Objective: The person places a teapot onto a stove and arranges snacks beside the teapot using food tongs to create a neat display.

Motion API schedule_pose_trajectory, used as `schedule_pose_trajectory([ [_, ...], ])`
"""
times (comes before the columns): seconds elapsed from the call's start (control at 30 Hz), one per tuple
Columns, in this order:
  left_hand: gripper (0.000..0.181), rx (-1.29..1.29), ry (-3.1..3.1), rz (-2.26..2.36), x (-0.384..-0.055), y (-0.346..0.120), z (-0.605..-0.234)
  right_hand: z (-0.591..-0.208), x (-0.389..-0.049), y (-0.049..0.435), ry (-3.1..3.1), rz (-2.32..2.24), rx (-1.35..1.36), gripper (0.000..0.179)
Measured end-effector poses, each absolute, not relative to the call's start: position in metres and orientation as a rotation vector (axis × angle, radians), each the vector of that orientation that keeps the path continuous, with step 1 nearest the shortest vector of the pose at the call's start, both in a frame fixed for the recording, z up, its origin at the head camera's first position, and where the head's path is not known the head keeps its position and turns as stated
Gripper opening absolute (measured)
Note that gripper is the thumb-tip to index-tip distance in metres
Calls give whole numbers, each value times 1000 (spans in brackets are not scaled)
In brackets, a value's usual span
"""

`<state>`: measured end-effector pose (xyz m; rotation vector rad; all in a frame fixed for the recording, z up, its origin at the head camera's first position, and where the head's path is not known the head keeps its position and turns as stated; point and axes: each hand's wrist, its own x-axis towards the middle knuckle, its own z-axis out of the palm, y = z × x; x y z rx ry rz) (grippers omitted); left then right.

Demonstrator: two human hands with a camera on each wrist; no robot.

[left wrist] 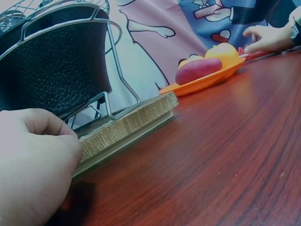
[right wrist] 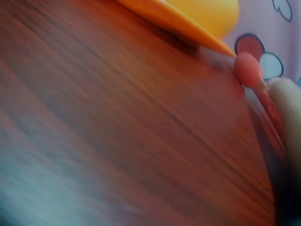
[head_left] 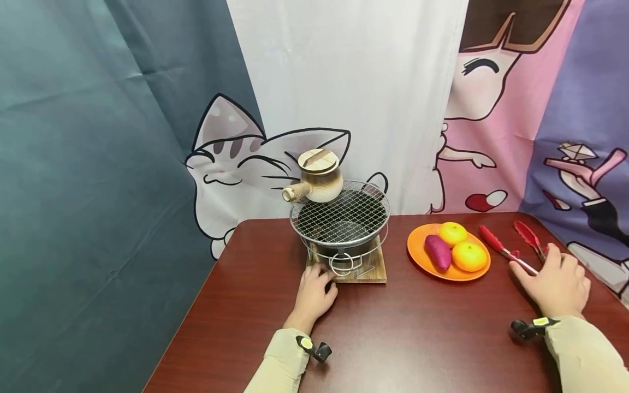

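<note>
My left hand (head_left: 313, 289) grips the front left corner of a wooden board (head_left: 378, 270); its curled fingers also show at the board's edge in the left wrist view. On the board stands a round black tabletop grill (left wrist: 56, 61) with a wire frame and mesh top (head_left: 344, 218). A small side-handled clay pot (head_left: 324, 185) with a wooden lid sits on the mesh. At the right, my right hand (head_left: 560, 281) holds a pair of red-tipped tongs (head_left: 491, 239), whose two arms are spread. The right wrist view shows one red tip (right wrist: 248, 69) beside a blurred finger; the grip is mostly hidden.
An orange plate (head_left: 417, 256) between grill and tongs bears a purple sweet potato (head_left: 438, 252) and two tangerines (head_left: 469, 256). All of it is on a dark red wooden table (head_left: 417, 327). A cartoon-printed curtain (head_left: 368, 98) hangs close behind the table's back edge.
</note>
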<state>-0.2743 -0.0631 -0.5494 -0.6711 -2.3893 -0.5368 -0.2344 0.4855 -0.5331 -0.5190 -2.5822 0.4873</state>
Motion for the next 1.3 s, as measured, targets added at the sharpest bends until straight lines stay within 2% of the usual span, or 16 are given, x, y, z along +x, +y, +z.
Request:
schedule_pose_trajectory([
  [0.1, 23, -670, -2388, -545, -275, -63, -550, -532, -234, 499, -2660, 438, -625, 120],
  [0.2, 23, -670, -2394, -551, -275, -63, -550, -531, -232, 508, -2740, 393, -667, 124],
  [0.73, 24, -663, -2400, -547, -273, -64, -550, -525, -245, 510, -2971, 406, -713, 114],
  [1.13, 23, -657, -2390, -525, -273, -64, -551, -516, -247, 517, -3021, 351, -641, 115],
  [1.3, 23, -658, -2382, -527, -274, -63, -551, -505, -239, 529, -2979, 407, -504, 103],
])
